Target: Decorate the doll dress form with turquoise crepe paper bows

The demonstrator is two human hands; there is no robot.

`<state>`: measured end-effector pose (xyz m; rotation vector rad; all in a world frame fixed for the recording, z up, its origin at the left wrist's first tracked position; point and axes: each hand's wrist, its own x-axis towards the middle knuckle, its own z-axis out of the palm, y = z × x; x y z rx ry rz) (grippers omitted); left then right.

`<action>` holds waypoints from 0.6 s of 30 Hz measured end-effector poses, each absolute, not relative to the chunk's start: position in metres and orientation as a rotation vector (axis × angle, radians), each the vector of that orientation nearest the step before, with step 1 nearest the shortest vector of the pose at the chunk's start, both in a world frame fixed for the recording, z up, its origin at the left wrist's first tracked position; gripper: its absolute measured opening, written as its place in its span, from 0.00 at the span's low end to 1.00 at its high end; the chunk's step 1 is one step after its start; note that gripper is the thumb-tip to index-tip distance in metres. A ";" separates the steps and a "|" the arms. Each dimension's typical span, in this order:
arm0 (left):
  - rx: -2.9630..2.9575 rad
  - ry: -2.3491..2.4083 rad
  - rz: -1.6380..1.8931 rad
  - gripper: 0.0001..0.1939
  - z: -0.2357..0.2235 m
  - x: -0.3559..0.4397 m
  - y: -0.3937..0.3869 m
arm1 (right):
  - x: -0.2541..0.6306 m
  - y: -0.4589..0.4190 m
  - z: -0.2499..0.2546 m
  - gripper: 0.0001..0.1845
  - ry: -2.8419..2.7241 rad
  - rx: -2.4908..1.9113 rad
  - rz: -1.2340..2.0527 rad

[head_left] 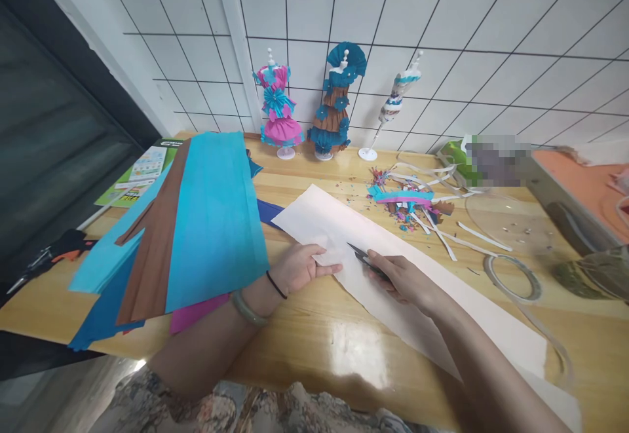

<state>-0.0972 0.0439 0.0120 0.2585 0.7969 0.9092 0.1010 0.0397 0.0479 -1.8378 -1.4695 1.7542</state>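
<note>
A long white paper sheet (422, 289) lies slantwise across the wooden table (314, 348). My left hand (299, 266) presses down on the sheet's near-left edge, fingers curled with the thumb pinching the paper. My right hand (400, 277) is closed round small black scissors (362, 258), whose blades point up-left onto the white sheet, close to my left thumb.
A stack of blue, brown and magenta paper sheets (196, 223) lies left. Three small mannequins in paper dresses (278, 109) (337, 102) (393, 105) stand at the wall. Paper scraps (407, 200), a tape ring (514, 276), a glue gun (54, 253) and a tray (584, 197) lie around.
</note>
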 end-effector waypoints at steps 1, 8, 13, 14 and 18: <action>0.260 0.797 0.912 0.12 0.012 -0.097 0.044 | 0.100 0.040 0.048 0.28 -1.476 -1.834 1.755; 0.274 0.825 0.916 0.13 0.013 -0.097 0.044 | 0.098 0.041 0.047 0.27 -1.473 -1.831 1.750; 0.269 0.826 0.919 0.12 0.015 -0.097 0.043 | 0.098 0.041 0.047 0.27 -1.478 -1.841 1.756; 0.270 0.824 0.921 0.12 0.015 -0.097 0.043 | 0.099 0.041 0.047 0.27 -1.484 -1.840 1.757; 0.278 0.820 0.925 0.11 0.015 -0.097 0.043 | 0.101 0.042 0.046 0.27 -1.499 -1.829 1.770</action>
